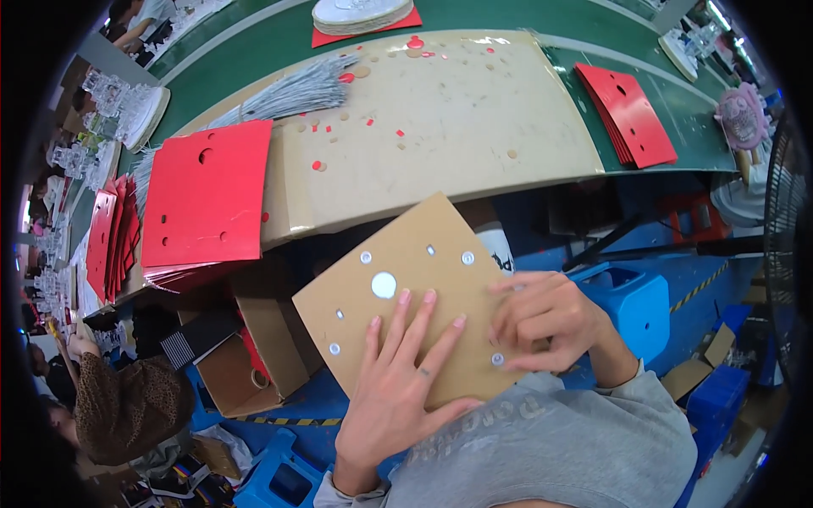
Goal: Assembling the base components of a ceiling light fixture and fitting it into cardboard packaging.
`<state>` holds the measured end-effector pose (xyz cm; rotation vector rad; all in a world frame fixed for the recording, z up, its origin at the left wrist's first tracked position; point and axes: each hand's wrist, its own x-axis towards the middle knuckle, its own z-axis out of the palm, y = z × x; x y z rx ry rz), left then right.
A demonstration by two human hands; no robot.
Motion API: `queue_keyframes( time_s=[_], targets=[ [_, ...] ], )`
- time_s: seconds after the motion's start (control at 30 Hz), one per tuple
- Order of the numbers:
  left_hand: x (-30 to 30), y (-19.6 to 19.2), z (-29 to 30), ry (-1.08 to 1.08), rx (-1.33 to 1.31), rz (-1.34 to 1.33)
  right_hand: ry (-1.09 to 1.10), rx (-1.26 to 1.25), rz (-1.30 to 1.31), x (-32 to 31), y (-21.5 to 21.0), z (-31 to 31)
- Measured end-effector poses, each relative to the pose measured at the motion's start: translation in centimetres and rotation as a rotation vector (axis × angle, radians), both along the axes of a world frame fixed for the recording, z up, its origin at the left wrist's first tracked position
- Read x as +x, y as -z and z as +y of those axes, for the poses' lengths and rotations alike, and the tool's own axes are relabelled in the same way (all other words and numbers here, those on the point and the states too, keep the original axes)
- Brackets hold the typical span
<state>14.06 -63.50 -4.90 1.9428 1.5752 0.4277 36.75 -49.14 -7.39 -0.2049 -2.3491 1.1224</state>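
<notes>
A square brown cardboard panel (423, 322) lies tilted in front of my body, with a large round hole and two small slots showing light. Small clear round fittings sit near its corners, such as the one (468, 257) at the far right corner. My left hand (394, 389) rests flat on the panel, fingers spread, just below the large hole. Over the panel's right edge, my right hand (550, 322) has its fingers curled in, thumb beside another clear fitting (497, 359). Whatever its fingertips hold, if anything, is too small to make out.
A tan-covered table (440, 110) stands ahead, scattered with punched-out bits. On it lie a stack of red panels (207, 195) and a bundle of grey ties (296, 89). More red panels (627, 114) lie at right. Blue stools (622, 305) and a black fan (783, 212) stand nearby; another person (131, 406) sits at left.
</notes>
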Motion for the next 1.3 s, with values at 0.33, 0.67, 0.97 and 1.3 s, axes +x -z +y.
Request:
queue_keyframes(
  time_s=[0.33,0.67,0.97,1.3],
  targets=[
    [-0.6,1.6,1.7,0.045,0.096,0.174,0.26,0.061,0.079,-16.0,0.9,16.1],
    [-0.5,1.8,3.1,0.169,0.126,0.038,0.607,0.223,-0.091,-27.9,6.0,29.5],
    [-1.3,2.2,3.1,0.186,0.113,0.078,0.642,-0.458,0.249,-27.1,6.7,29.0],
    [-1.9,2.1,3.9,0.221,0.094,0.07,0.852,-0.82,1.014,-10.3,3.0,33.1]
  ],
)
